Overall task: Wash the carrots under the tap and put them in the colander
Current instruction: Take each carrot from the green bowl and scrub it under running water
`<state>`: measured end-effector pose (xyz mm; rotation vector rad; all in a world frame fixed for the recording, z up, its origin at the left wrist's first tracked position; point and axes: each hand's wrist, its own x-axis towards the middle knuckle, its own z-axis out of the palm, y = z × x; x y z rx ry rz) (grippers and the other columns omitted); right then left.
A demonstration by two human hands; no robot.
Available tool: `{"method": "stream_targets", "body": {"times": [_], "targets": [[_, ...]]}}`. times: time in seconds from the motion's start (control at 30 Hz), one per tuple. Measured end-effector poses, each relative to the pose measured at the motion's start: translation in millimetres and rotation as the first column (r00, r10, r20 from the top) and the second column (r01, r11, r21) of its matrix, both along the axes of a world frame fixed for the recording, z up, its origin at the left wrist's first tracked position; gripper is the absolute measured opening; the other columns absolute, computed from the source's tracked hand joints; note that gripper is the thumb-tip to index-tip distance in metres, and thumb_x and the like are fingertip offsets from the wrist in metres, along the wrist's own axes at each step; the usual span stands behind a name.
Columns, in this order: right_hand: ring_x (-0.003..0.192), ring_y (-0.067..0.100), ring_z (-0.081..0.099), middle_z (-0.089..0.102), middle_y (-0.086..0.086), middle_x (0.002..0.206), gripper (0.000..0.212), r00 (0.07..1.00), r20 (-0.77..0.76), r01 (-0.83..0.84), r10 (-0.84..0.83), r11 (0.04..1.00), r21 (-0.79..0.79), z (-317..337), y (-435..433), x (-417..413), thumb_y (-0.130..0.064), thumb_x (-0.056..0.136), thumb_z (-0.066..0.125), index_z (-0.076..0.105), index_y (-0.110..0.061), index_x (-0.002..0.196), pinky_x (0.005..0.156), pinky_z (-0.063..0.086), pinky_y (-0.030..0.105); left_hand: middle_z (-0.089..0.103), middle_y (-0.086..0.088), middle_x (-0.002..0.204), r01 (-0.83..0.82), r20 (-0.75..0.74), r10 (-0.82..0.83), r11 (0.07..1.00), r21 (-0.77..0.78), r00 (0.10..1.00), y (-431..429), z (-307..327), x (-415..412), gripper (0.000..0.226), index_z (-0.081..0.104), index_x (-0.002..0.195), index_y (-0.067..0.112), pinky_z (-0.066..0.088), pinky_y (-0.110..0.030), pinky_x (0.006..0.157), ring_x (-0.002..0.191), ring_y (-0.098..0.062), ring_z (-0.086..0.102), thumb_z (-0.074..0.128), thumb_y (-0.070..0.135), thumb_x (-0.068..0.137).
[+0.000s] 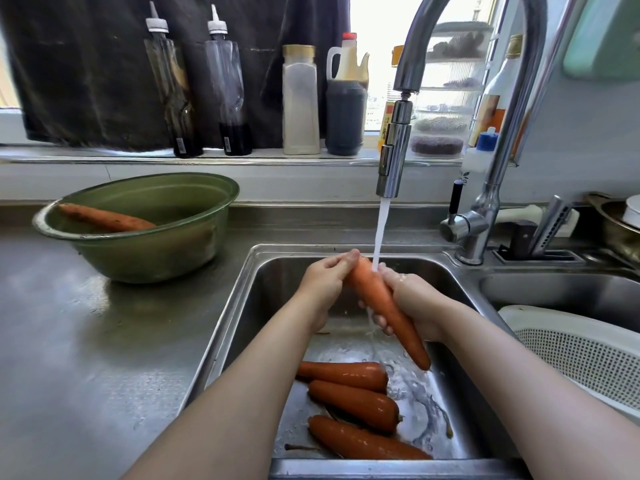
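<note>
Orange tapered carrot, glossy wet, between left hand and right hand.

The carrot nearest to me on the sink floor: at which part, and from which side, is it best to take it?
Probably at its thick left end, from above. The carrot lies flat and tapers to a thin point on the right. The sink wall is close on the near side, and a second carrot lies right behind it, so fingers fit best from the top, across its width.
</note>
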<state>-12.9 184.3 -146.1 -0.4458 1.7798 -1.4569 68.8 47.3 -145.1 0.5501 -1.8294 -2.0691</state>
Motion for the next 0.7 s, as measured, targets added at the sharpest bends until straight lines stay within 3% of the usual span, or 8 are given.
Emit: {"method": "stream_targets", "body": {"times": [0.13,0.2,0.3,0.43,0.53,0.7], "targets": [[0.071,0.015,0.063,0.076,0.007,0.099,0.03,0.99,-0.008,-0.144,0.144,0.989,-0.038,3.7,4.3,1.1,-0.027,0.106,0.054,0.062,-0.008,0.128,0.064,0.053,0.031,0.06,0.009,0.1,-0.083,-0.006,0.083,0.996,0.029,0.997,-4.5,-3.0,-0.5,0.016,0.062,0.094,0.031,0.041,-0.027,0.084,0.094,-0.01,0.054,0.066,0.046,0.097],[0.073,0.016,0.063,0.073,0.009,0.107,0.03,0.985,-0.039,-0.17,0.169,0.985,-0.037,1.2,4.4,0.4,-0.029,0.102,0.06,0.064,-0.01,0.126,0.065,0.053,0.032,0.063,0.003,0.115,-0.072,0.01,0.071,0.997,0.031,0.997,-7.4,-4.0,1.6,0.022,0.066,0.109,0.03,0.041,-0.035,0.098,0.11,-0.017,0.056,0.066,0.048,0.096],[0.062,0.014,0.058,0.068,0.01,0.094,0.046,0.991,-0.034,-0.132,0.13,0.99,-0.045,1.5,2.2,0.2,-0.048,0.103,0.054,0.064,-0.007,0.12,0.055,0.051,0.029,0.06,-0.008,0.138,0.043,0.011,-0.044,0.995,0.09,0.999,-10.5,-1.3,4.5,0.033,0.067,0.132,0.029,0.041,-0.046,0.114,0.128,-0.028,0.055,0.06,0.04,0.102],[0.045,0.015,0.047,0.059,0.008,0.069,0.068,0.999,0.018,-0.034,0.035,0.999,-0.033,1.3,1.9,-6.0,-0.063,0.106,0.031,0.063,-0.004,0.118,0.044,0.042,0.026,0.065,-0.01,0.132,0.183,-0.059,-0.176,0.972,0.146,0.983,-14.4,-0.2,1.5,0.038,0.058,0.143,0.024,0.054,-0.036,0.09,0.111,-0.025,0.065,0.055,0.023,0.105],[0.044,0.016,0.048,0.059,0.009,0.068,0.074,0.998,0.01,-0.061,0.061,0.997,-0.039,-0.9,4.4,-9.3,-0.06,0.108,0.024,0.062,0.0,0.127,0.042,0.042,0.025,0.069,-0.013,0.129,0.135,-0.084,-0.123,0.979,0.155,0.989,-5.7,-0.8,-2.0,0.037,0.062,0.138,0.021,0.056,-0.039,0.092,0.11,-0.027,0.068,0.064,0.024,0.1],[0.058,0.018,0.057,0.065,0.013,0.088,0.055,0.995,0.017,-0.098,0.1,0.992,-0.083,-0.2,8.2,-11.8,-0.05,0.107,0.042,0.061,-0.003,0.13,0.048,0.049,0.03,0.071,-0.009,0.124,-0.029,-0.073,0.038,0.992,0.119,0.997,2.9,-4.0,-10.1,0.03,0.069,0.128,0.018,0.054,-0.027,0.077,0.113,-0.026,0.066,0.065,0.028,0.101]]}}
